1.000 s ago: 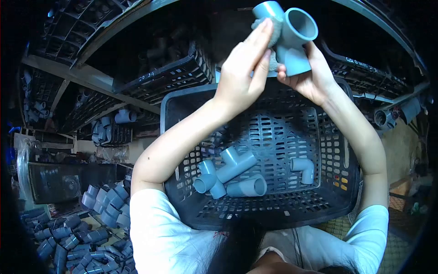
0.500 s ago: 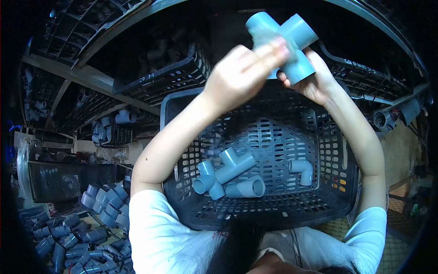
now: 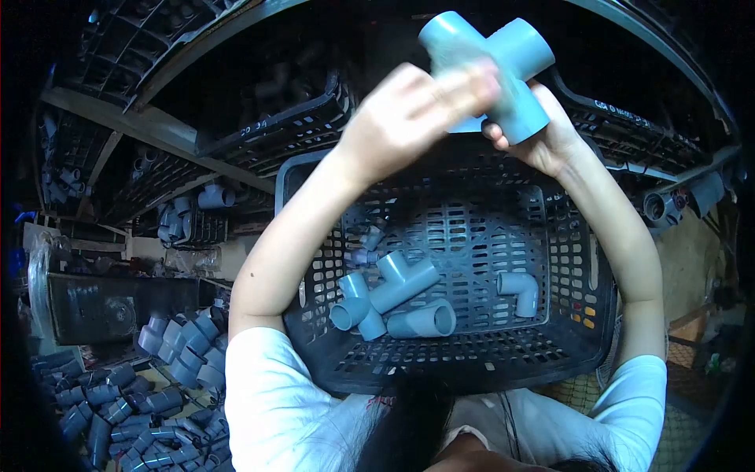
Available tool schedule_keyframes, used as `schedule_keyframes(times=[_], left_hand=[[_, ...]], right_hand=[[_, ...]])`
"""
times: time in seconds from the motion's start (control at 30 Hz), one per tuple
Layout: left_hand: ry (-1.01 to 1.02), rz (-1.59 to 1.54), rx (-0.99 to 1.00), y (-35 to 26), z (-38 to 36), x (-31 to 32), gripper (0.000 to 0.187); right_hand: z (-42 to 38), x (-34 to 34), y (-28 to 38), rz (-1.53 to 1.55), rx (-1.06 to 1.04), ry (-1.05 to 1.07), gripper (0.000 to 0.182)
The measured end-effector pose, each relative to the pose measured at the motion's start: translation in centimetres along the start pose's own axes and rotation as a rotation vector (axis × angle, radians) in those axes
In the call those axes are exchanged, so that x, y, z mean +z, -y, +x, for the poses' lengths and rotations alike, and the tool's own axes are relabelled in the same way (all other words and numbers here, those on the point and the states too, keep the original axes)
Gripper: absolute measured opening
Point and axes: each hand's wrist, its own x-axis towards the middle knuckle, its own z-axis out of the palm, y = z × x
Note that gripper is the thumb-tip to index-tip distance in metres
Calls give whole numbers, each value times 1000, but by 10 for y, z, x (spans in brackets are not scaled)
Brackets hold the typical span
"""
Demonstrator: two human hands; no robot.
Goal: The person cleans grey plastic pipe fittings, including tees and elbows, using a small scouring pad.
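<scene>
A light blue-grey cross-shaped pipe fitting [image 3: 519, 53] is held up beyond the far rim of a black plastic basket [image 3: 582, 346]. My right hand [image 3: 543, 134] grips it from below and the right, with fingertips at its lower end. Against its left side, my left hand [image 3: 421, 118] presses a pale, blurred cloth-like piece [image 3: 460, 59] with its fingers together. Inside the basket lie a tee fitting [image 3: 405, 285], a multi-way fitting [image 3: 358, 308], a straight fitting [image 3: 423, 320] and an elbow [image 3: 520, 293].
Many grey fittings [image 3: 118, 417] are heaped at the lower left, beside a stack of fittings [image 3: 187, 346]. Black crates on metal racks [image 3: 149, 130] stand at the left, behind and at the right. A dark box [image 3: 118, 307] stands at the left.
The cross fitting has shifted slightly and turned a little in my right hand. My left hand has moved slightly up and left, still against the fitting.
</scene>
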Motion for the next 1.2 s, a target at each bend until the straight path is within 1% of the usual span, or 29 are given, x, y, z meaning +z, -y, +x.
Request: schedule_keyframes(times=[0.07, 0.1, 0.13, 0.2, 0.23, 0.27, 0.33, 0.4, 0.47, 0.53, 0.57, 0.6, 0.67, 0.7, 0.73, 0.8, 0.83, 0.87, 0.9, 0.93, 1.0, 1.13, 1.17, 1.2], left_hand=[[-122, 124, -207, 17, -5, 0, 56], [-72, 141, -224, 17, -10, -2, 58], [-74, 141, -220, 8, -7, -4, 58], [-14, -97, -74, -21, 2, -5, 47], [73, -102, -75, -36, 5, -11, 47], [93, -108, -49, -35, 9, -13, 47], [28, -73, -13, -15, 9, -13, 51], [-97, 100, -200, 2, -2, -5, 56], [-60, 119, -215, -2, -4, -9, 54], [-2, -34, 6, -15, 1, -8, 51], [46, 21, 99, -25, 6, -10, 49], [68, 38, 174, -26, 13, -13, 47], [73, 46, 196, -15, 12, -15, 44], [56, 23, 80, -11, 9, -14, 45], [-32, 89, 21, 0, 6, -8, 45], [0, 181, -78, 2, -1, -8, 46], [16, 77, -53, -4, 0, -9, 45], [32, -26, -28, -13, 2, -8, 45], [-12, -76, 31, -24, 5, -1, 43], [69, -51, 104, -33, 11, -4, 42], [121, -19, 150, -39, 16, 1, 41], [75, 11, 120, -31, 10, 4, 43], [67, 2, 97, -29, 8, 4, 43], [60, -5, 73, -27, 6, 3, 43]], right_hand=[[3, -6, 1, -64, 59, 193, 50], [2, -5, 0, -44, 73, 185, 52], [0, -3, -1, -46, 69, 185, 52], [-4, 0, 0, 54, 101, 94, 52], [-4, -2, 1, 44, 79, 121, 52], [-4, -3, 1, 33, 59, 151, 53], [-4, 0, 1, 58, 71, 143, 53], [1, -3, 3, -11, 70, 304, 53], [3, -10, 0, -39, 51, 332, 52], [3, -15, -1, 16, 25, 376, 50], [-8, 31, 1, -229, -15, -138, 58], [0, 6, -4, -206, -45, -8, 58], [0, 12, -6, -235, -87, -2, 54], [-8, 17, -4, -273, -67, -94, 52], [-2, -6, 0, -125, 17, 165, 49], [5, -24, 3, 23, 21, 391, 48], [0, -6, 3, 22, 20, 392, 48], [-7, 26, 3, -141, -85, 103, 51], [-12, 43, 3, -299, -188, -189, 53], [-3, 32, 9, -165, -157, 59, 56], [-6, 21, 4, -356, -198, 47, 64], [-3, 19, 5, -318, -186, -6, 62], [-5, 21, 9, -309, -156, 20, 60], [-8, 27, 10, -357, -211, -108, 58]])
